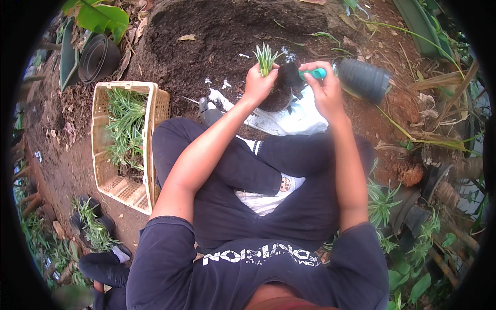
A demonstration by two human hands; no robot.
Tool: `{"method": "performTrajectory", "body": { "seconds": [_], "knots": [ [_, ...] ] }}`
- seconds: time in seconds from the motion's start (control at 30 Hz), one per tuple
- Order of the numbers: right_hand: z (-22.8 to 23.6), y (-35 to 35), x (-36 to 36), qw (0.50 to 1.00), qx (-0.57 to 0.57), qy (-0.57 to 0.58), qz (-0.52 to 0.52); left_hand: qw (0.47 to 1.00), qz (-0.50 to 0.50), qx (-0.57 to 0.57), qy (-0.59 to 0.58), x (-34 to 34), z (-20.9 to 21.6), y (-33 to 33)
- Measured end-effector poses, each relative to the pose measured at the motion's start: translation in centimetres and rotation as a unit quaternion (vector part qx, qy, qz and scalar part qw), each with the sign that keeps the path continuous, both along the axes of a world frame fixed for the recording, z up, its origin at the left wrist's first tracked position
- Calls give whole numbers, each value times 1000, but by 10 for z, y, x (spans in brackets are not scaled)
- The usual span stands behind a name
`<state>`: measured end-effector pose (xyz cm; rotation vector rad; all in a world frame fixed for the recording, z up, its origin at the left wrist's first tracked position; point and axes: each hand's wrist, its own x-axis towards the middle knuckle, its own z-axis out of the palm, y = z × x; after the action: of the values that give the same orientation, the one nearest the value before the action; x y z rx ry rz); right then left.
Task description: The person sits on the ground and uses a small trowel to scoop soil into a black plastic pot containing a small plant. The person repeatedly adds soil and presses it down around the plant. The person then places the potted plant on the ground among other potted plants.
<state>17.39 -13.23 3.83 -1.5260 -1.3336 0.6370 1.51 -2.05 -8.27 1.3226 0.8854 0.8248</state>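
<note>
My left hand (258, 87) is closed around a small spider plant (265, 58), its green and white leaves pointing up and away from me. Between the fingers of my right hand (325, 95) is the green handle of a hand trowel (314, 74). Its dark, soil-covered blade points left, close beside the plant. Directly below both hands sits a round pot of dark soil (274, 101), partly hidden by my left hand and the blade. The pot is by a white plastic sack (302, 121) spread before my crossed legs.
A cream plastic crate (154, 103) holding several spider plants (126, 124) stands at my left. Loose dark soil (206, 31) lies ahead. Black pots (98, 58) are at far left, and stacked black pots (366, 80) lie sideways at right. Another person's leg (106, 268) shows lower left.
</note>
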Motion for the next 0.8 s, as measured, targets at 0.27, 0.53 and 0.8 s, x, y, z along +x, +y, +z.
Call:
{"method": "performTrajectory", "body": {
  "seconds": [0.27, 0.53, 0.8],
  "knots": [
    [2, -20, -3, 998, -38, -40, -9, 1000, -7, -22, -1, 2, 6, -2],
    [13, -28, -18, 996, -71, -59, -21, 1000, -14, -22, -16, 1, 7, -2],
    [4, -30, -19, 995, -55, -58, -52, 1000, -16, 16, -13, 4, 3, -6]
  ]
}}
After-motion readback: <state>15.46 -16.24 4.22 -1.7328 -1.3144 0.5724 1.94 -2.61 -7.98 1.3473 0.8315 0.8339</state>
